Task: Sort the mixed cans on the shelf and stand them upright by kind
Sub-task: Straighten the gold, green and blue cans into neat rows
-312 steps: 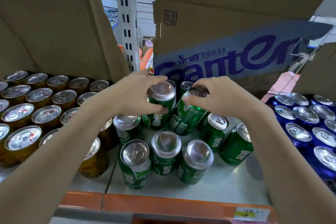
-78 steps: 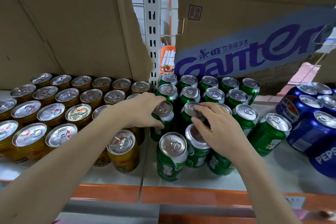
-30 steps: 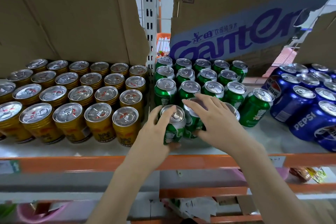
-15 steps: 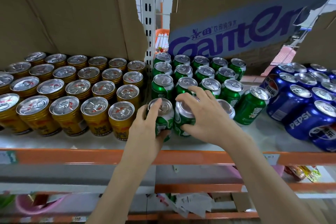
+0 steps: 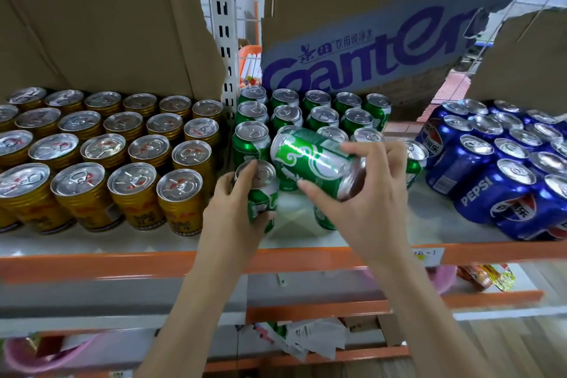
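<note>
Green cans (image 5: 322, 115) stand upright in rows in the middle of the shelf. My left hand (image 5: 233, 218) grips one upright green can (image 5: 260, 190) at the front of that block. My right hand (image 5: 359, 202) holds another green can (image 5: 313, 159) lifted off the shelf and tipped on its side, its top pointing left and away. Gold cans (image 5: 101, 144) fill the left part of the shelf in upright rows. Blue Pepsi cans (image 5: 497, 169) stand grouped at the right.
The shelf's orange front edge (image 5: 92, 264) runs across below the cans. Cardboard boxes (image 5: 101, 15) hang close over the rows, one printed "Ganten" (image 5: 368, 58). A white slotted upright (image 5: 222, 24) stands behind. A lower shelf holds paper scraps (image 5: 306, 337) and a pink basin (image 5: 40, 353).
My right hand has lifted its green can off the shelf and tipped it sideways. My left hand keeps its grip on the front green can. The camera has pulled back over the longer span.
</note>
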